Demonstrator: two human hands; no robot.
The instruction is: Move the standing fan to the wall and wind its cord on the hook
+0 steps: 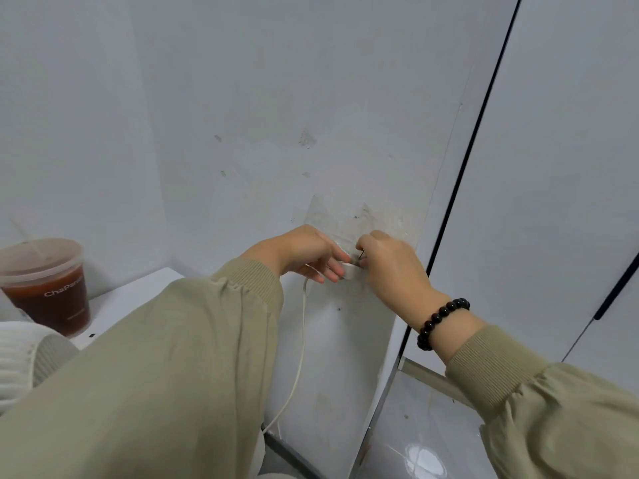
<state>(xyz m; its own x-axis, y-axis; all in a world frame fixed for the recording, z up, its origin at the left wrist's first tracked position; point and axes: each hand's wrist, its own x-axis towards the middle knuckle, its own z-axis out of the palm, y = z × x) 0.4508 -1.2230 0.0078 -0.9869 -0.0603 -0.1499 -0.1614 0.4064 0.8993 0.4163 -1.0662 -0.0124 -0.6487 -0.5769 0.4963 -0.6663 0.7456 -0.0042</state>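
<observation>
Both of my hands meet at a small hook on the white wall panel (345, 150), where a thin dark pin shows between them. My left hand (304, 252) holds the fan's white cord (300, 357) near its white plug (350, 271), which sits against the hook spot. My right hand (390, 264), with a black bead bracelet at the wrist, has its fingers curled at the hook beside the plug. The cord hangs down from my left hand along the panel toward the floor. Part of the white ribbed fan (17, 354) shows at the left edge.
A lidded plastic cup of dark drink (45, 285) with a straw stands on a white ledge (131, 295) at the left. A white door panel (560, 167) with a black edge strip lies to the right. Glossy grey floor tiles (425, 437) show below.
</observation>
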